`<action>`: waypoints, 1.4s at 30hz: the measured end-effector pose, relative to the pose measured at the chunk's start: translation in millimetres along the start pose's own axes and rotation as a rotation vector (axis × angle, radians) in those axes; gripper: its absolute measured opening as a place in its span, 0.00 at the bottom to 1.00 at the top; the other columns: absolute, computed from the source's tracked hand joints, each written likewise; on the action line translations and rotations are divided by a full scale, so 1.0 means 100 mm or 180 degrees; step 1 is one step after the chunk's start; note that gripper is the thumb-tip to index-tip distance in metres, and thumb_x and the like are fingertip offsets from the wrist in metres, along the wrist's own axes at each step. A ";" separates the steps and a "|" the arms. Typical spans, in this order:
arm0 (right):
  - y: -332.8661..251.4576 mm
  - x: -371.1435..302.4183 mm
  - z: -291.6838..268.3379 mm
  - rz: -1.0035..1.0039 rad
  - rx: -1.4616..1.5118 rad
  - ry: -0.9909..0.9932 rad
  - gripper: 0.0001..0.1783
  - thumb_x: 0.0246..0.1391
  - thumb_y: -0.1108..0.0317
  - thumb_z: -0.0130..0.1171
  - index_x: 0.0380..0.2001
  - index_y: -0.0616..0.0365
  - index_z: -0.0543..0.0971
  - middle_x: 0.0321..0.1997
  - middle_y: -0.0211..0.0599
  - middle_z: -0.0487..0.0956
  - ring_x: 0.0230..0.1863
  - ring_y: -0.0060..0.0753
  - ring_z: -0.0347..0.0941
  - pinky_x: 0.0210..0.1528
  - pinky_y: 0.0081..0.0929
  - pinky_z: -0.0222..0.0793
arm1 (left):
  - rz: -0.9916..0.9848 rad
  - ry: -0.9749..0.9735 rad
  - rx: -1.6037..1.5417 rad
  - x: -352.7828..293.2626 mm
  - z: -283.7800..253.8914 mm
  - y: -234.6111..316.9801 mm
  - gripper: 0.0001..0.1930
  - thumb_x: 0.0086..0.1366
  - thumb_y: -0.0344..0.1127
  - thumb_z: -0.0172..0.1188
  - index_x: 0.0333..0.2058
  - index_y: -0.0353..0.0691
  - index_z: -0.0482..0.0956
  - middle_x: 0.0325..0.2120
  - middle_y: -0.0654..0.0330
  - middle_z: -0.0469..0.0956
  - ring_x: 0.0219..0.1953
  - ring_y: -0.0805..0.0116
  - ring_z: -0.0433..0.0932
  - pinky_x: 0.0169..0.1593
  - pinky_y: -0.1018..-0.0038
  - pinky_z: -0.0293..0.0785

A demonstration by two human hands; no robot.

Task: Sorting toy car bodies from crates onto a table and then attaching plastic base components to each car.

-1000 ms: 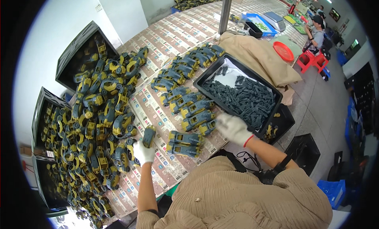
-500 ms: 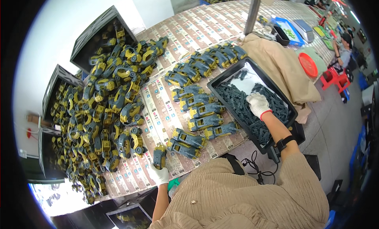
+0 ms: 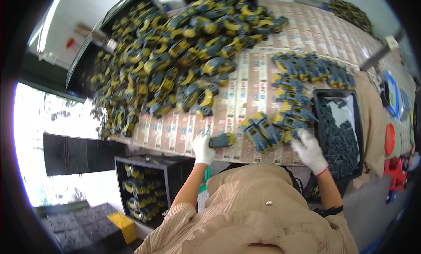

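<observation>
My left hand [image 3: 203, 149], in a white glove, is closed on one end of a dark grey and yellow toy vehicle [image 3: 222, 140] near the table's front edge. My right hand [image 3: 309, 152], gloved too, is above the front end of a column of toy vehicle bodies [image 3: 293, 108]. Its fingertips are drawn together; whether a small dark part is between them, I cannot make out. Two more toy vehicle bodies [image 3: 260, 132] lie side by side between my hands. Right of my right hand stands a black tray [image 3: 316, 106] holding many small dark grey parts [image 3: 340, 142].
A big heap of toy vehicles [image 3: 175, 56] covers the table's left and back. Brown cloth [image 3: 372, 122] lies beyond the tray. A metal post [image 3: 379, 56] rises at back right. Below the table's front edge is a black crate [image 3: 164, 166] with toy vehicles inside.
My right hand has come out of the tray and moved left to the toy vehicle bodies. My left hand still holds the toy vehicle, now turned sideways. The view has swung left.
</observation>
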State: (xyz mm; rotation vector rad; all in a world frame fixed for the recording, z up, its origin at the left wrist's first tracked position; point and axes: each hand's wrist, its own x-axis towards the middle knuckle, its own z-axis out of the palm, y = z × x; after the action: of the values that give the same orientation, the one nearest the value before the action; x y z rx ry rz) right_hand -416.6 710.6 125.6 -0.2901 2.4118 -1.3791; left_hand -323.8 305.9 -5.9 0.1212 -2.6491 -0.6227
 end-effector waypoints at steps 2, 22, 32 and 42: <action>-0.41 0.11 0.48 0.0413 0.0389 -0.0928 0.17 0.63 0.69 0.54 0.54 0.62 0.75 0.39 0.50 0.80 0.42 0.43 0.80 0.49 0.37 0.74 | -0.0128 -0.0218 0.0010 -0.09 -0.05 -0.03 0.20 0.40 0.25 0.67 0.37 0.43 0.79 0.37 0.54 0.80 0.47 0.43 0.77 0.51 0.52 0.71; -0.51 0.79 2.24 -0.1151 -0.2663 -0.1318 0.16 0.66 0.56 0.53 0.49 0.55 0.76 0.37 0.50 0.84 0.35 0.55 0.83 0.34 0.51 0.79 | -0.0085 -0.0159 -0.0506 -0.17 -0.06 0.07 0.31 0.46 0.23 0.58 0.52 0.53 0.79 0.44 0.60 0.79 0.58 0.55 0.74 0.68 0.44 0.56; -0.95 0.75 2.35 -0.0963 -0.3937 -0.1422 0.11 0.64 0.65 0.51 0.41 0.55 0.81 0.32 0.42 0.86 0.35 0.46 0.85 0.30 0.46 0.79 | -0.0329 -0.0230 -0.0535 -0.07 -0.11 0.11 0.06 0.64 0.39 0.59 0.37 0.52 0.83 0.33 0.63 0.81 0.45 0.56 0.78 0.64 0.48 0.61; -0.83 0.70 2.43 -0.0948 -0.3723 -0.1379 0.10 0.61 0.66 0.51 0.38 0.57 0.80 0.28 0.40 0.86 0.31 0.43 0.85 0.28 0.45 0.77 | -0.0323 -0.0532 -0.0115 0.04 -0.12 0.22 0.07 0.61 0.38 0.55 0.35 0.51 0.82 0.35 0.58 0.80 0.46 0.52 0.78 0.63 0.48 0.62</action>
State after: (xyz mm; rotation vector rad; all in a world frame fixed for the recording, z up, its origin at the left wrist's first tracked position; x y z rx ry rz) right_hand -384.6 451.7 70.1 -1.1057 2.5262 0.1995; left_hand -321.9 320.3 15.6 0.2024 -2.8046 -0.7432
